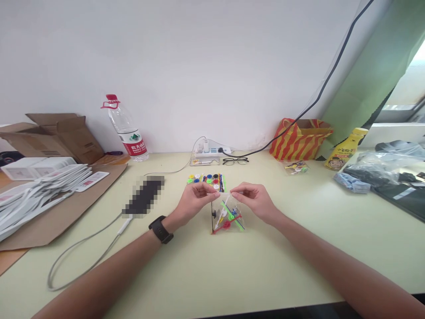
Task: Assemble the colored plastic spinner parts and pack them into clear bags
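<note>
Clear plastic bag (227, 216) full of little toy parts stands on the pale green table (232, 270), right in the middle, close in front of the person. Inside it are thin sticks in red, green and blue, and some small round bits.

The left hand (194, 199) holds the top edge of the bag on one side. Its thumb and fingers (212, 191) are pinched tight on the plastic. The right hand (254, 199) holds the top edge on the other side, and its fingers (237, 192) are pinched tight too. The two hands are very near each other, just above the bag. A black watch (161, 229) is on the left wrist.

Just behind the bag lies a flat set of round colored pieces (206, 179). To the left of it is a dark blurred thing (144, 197) with a gray cable (83, 254) that runs along the table.

Far back by the wall stand a water bottle (128, 130) with a red cap, a white power strip (212, 150) and a pair of glasses (235, 161). On the right are a red and yellow striped bag (299, 139), a yellow bottle (345, 150) and another small bag of colored parts (296, 167). On the left are a cardboard box (56, 133) and a pile of white packs (40, 190).
</note>
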Motion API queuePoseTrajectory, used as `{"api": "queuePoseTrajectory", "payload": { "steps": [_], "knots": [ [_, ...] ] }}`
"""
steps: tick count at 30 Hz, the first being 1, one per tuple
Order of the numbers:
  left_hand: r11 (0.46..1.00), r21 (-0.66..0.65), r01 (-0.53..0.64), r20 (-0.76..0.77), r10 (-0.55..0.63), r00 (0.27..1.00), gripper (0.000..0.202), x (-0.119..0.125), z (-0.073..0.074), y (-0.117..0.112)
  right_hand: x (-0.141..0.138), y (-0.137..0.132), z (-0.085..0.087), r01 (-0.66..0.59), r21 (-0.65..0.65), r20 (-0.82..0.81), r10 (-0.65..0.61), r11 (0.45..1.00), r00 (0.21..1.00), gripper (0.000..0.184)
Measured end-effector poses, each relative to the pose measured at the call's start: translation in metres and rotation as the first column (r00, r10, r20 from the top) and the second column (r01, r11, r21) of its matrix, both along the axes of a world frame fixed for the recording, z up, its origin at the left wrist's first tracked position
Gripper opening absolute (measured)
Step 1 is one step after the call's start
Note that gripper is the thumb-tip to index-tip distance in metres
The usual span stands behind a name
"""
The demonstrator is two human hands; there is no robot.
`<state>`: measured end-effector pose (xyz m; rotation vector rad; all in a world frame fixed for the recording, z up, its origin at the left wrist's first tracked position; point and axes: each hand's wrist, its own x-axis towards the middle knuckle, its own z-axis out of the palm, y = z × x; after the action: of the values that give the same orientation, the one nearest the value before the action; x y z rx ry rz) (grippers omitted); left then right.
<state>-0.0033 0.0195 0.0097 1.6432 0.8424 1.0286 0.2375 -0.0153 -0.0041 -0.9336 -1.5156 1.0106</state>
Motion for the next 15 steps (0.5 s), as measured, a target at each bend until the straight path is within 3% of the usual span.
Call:
{"api": "queuePoseTrajectory", "payload": {
  "steps": [3, 7, 11, 15],
  "knots": [
    [0.994, 0.113, 0.011, -0.114, 0.002, 0.993, 0.032, 0.001, 0.000, 0.001, 0.003, 0.000, 0.002, 0.038, 0.068, 0.156, -0.048, 0.997, 0.987, 0.030],
    [0.977, 0.208, 0.057, -0.226, -0.009, 0.974, 0.026, 0.002, 0.001, -0.002, 0.005, -0.003, 0.007, 0.043, 0.187, 0.321, -0.102, 0.981, 0.942, 0.022],
    [0.980, 0.173, 0.094, -0.226, -0.053, 0.973, 0.026, 0.006, 0.005, -0.011, -0.002, -0.009, 0.010, -0.017, 0.172, 0.344, -0.044, 0.985, 0.938, 0.018],
    [0.986, 0.074, 0.148, -0.204, -0.131, 0.970, 0.027, 0.007, 0.005, -0.014, -0.007, -0.010, 0.010, -0.081, 0.092, 0.345, 0.044, 0.992, 0.938, 0.026]
  ]
}}
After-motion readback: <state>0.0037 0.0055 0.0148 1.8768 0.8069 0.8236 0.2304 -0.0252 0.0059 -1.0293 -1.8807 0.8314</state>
